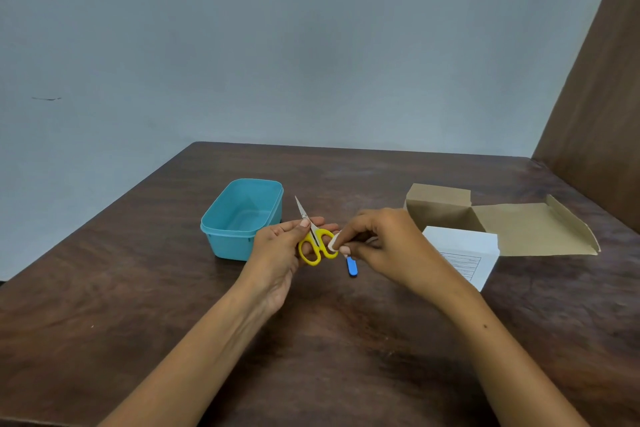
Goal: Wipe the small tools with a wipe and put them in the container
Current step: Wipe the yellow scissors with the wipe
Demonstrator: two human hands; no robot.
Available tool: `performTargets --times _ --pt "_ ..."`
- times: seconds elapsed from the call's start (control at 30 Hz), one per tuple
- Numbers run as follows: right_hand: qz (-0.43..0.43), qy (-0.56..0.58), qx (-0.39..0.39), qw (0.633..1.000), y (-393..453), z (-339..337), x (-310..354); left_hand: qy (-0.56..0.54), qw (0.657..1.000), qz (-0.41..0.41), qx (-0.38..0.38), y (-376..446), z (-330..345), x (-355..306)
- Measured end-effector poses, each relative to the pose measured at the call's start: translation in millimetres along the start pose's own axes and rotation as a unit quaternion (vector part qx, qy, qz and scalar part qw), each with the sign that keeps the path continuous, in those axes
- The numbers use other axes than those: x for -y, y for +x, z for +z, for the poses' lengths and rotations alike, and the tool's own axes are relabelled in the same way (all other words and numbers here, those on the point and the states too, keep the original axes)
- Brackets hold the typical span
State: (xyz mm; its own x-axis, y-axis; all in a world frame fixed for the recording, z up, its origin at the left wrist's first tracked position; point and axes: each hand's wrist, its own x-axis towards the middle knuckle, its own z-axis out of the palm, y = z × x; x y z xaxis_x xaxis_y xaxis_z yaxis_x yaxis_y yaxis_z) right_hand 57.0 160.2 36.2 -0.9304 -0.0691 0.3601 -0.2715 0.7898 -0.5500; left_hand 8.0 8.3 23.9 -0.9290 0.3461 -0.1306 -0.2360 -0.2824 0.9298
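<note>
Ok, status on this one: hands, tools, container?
Left hand holds scissors. Right hand pinches wipe against their handle. Container holds no tools. Blue tool waits on table.

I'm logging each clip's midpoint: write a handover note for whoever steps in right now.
Left hand: holds the yellow scissors, blades closed, pointing away.
Right hand: pinches a small white wipe against the scissors' handle loop.
Blue container: open, left of the hands; nothing visible inside it.
Blue-handled tool: lies on the table under the right hand, partly hidden.
Opened box: to the right.
Done: no tool stored yet.
Left: finish wiping the scissors, store them, then wipe and store the blue-handled tool.
</note>
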Motion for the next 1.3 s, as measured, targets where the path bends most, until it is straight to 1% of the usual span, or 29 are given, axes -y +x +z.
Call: performTargets --times 0.17,0.23,0.3,0.37,0.47,0.53,0.7,0.73,0.8,0.87,0.97,1.07,1.13,1.2,1.23,1.3 --pt "0.012 0.024 0.029 0.999 -2 -1 2 -0.015 1.000 -0.003 -0.008 2 -1 -1" --pt "0.038 0.066 0.004 0.997 -2 0 1 -0.018 1.000 -0.006 -0.001 3 -3 -1" --pt "0.060 0.102 -0.043 0.992 -1 2 -1 -0.010 1.000 -0.012 0.013 4 -4 -1" --pt "0.069 0.115 -0.074 0.988 1 4 -1 0.000 0.999 -0.016 0.031 3 -3 -1" --pt "0.070 0.119 -0.092 0.986 2 4 -1 0.005 0.997 -0.022 0.071 -1 0 -1" --pt "0.069 0.128 -0.091 0.985 2 4 -1 0.002 0.996 -0.020 0.083 -2 1 -2" --pt "0.073 0.184 -0.054 0.979 2 2 -5 -0.009 0.997 -0.017 0.076 -2 2 0" --pt "0.071 0.180 -0.052 0.980 2 1 -5 -0.009 0.997 -0.019 0.075 -2 3 1" --pt "0.054 0.128 -0.054 0.989 2 0 -5 -0.006 0.998 -0.021 0.065 -2 2 1" --pt "0.008 0.054 -0.046 0.997 2 2 -2 -0.012 0.999 -0.022 0.037 0 0 -1" --pt "-0.069 -0.040 0.001 0.997 0 7 1 -0.027 0.999 -0.015 0.010 3 -5 -3" --pt "-0.111 -0.074 0.031 0.991 -1 10 1 -0.006 1.000 -0.012 0.007 1 -4 -2" --pt "-0.136 -0.088 0.035 0.986 -1 14 3 0.026 1.000 -0.007 0.005 1 -2 0" --pt "-0.144 -0.103 0.008 0.984 0 19 5 0.064 0.998 0.005 0.012 0 0 3" --pt "-0.137 -0.108 -0.019 0.985 0 21 5 0.081 0.996 0.010 0.019 0 1 4" --pt "-0.106 -0.108 -0.097 0.984 1 19 4 0.104 0.994 0.014 0.040 -1 3 6"
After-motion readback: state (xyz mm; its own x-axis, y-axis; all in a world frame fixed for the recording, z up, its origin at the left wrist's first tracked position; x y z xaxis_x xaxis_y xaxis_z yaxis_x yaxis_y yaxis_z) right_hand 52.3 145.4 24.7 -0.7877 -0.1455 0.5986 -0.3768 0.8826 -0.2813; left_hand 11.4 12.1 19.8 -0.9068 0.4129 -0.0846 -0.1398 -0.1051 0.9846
